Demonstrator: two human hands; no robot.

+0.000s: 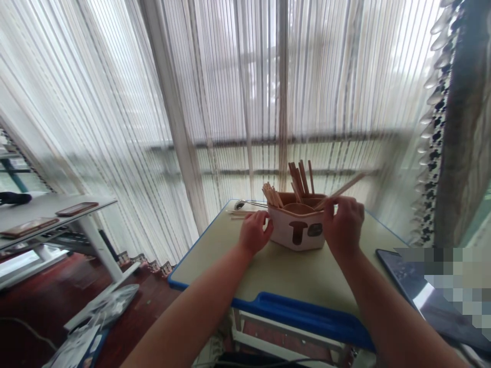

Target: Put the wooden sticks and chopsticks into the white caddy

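A white utensil holder [282,228] with a brown inside and a brown mushroom-like print stands on the desk before me. Short pale sticks [272,195] fill its left part, and several brown chopsticks [303,179] stand upright at the back. My left hand [255,232] grips the holder's left side with curled fingers. At the right rim, my right hand [345,222] is closed on a pale chopstick [348,184], which slants up to the right. Its lower end reaches over the holder's opening. Whether it is one stick or a pair I cannot tell.
On the desk [215,255], behind my left hand, lie a metal spoon [240,204] and loose pale sticks [235,213]. A dark tablet-like device [406,281] is at the right edge. Sheer curtains [230,102] hang behind. Another table [88,204] stands at left.
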